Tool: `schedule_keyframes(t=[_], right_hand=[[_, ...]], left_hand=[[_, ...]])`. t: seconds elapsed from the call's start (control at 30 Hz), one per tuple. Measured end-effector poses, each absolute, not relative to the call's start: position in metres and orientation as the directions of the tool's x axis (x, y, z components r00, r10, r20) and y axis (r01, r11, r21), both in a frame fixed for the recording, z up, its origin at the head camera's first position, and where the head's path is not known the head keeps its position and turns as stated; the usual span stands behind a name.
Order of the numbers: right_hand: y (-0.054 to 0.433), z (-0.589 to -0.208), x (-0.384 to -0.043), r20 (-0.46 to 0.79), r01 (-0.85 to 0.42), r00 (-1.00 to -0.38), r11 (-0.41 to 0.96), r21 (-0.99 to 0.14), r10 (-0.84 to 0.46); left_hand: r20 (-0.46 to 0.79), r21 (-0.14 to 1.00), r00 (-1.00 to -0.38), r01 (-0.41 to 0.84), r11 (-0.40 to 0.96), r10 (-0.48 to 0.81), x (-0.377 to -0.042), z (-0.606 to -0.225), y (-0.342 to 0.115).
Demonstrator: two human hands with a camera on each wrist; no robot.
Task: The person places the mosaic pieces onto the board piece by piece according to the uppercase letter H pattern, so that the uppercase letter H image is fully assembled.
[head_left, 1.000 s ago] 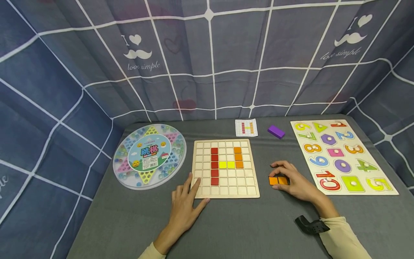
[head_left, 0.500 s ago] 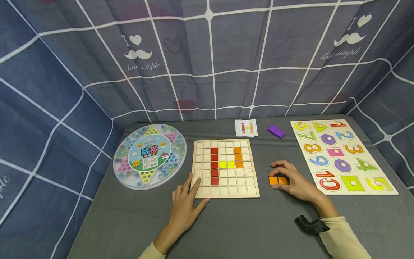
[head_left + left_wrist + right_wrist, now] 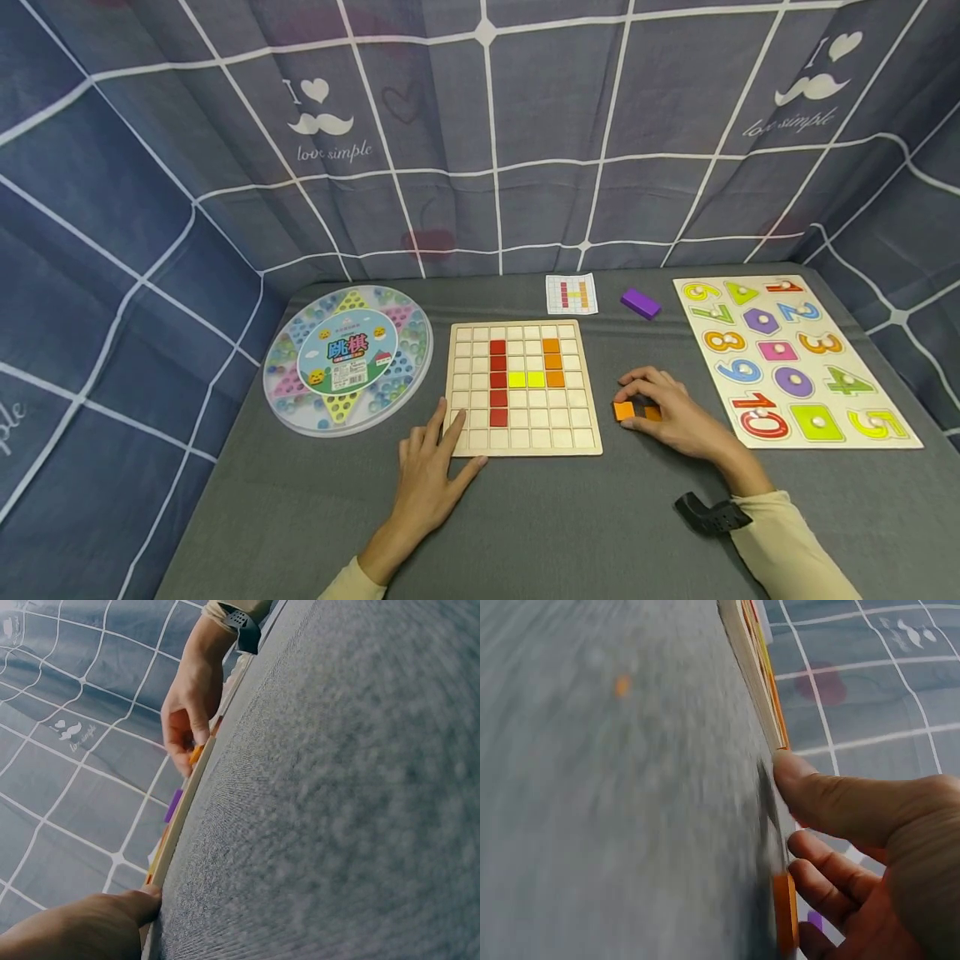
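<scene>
My left hand point(image 3: 426, 482) rests with extended fingers on the near left corner of a wooden grid board point(image 3: 468, 333). On the board stand a column of red squares point(image 3: 498, 380), a pair of yellow squares point(image 3: 527, 379) and a column of orange squares point(image 3: 553, 362). Right of the board, my right hand point(image 3: 672, 417) pinches an orange square block point(image 3: 623, 411) between thumb and fingertips, low over the table. A second orange block point(image 3: 652, 413) lies under that hand, partly hidden by it; the right wrist view shows an orange block point(image 3: 784, 907) below the fingers.
A printed pattern card point(image 3: 572, 294) and a purple block point(image 3: 641, 304) lie behind the board. To the left is a round Chinese checkers box point(image 3: 347, 360). A number puzzle board point(image 3: 795, 362) lies at the right. A patterned curtain point(image 3: 480, 133) encloses the grey table.
My right hand has shifted slightly left with one orange block, parting it from the other orange block it lay against. My left hand stays on the board.
</scene>
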State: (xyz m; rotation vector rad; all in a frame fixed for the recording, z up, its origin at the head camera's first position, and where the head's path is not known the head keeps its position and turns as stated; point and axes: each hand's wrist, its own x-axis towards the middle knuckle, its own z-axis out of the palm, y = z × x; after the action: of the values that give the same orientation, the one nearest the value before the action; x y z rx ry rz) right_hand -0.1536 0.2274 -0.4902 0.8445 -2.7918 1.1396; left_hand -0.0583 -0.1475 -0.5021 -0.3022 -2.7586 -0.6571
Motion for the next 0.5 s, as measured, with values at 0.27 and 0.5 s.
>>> schedule_keyframes(t=[0.27,0.5], right_hand=[[0.186,-0.482,-0.161,0.234,-0.527,-0.822,0.538,-0.658,-0.519],[0.153,-0.483,-0.171,0.268,-0.547,-0.811,0.513,-0.661,-0.52]], left_hand=[[0.329,0.407,-0.934,0.275,0.871,0.141,-0.059,-0.502,-0.148],[0.321,0.411,-0.937,0.267,0.872,0.135,-0.058,-0.502,-0.148]])
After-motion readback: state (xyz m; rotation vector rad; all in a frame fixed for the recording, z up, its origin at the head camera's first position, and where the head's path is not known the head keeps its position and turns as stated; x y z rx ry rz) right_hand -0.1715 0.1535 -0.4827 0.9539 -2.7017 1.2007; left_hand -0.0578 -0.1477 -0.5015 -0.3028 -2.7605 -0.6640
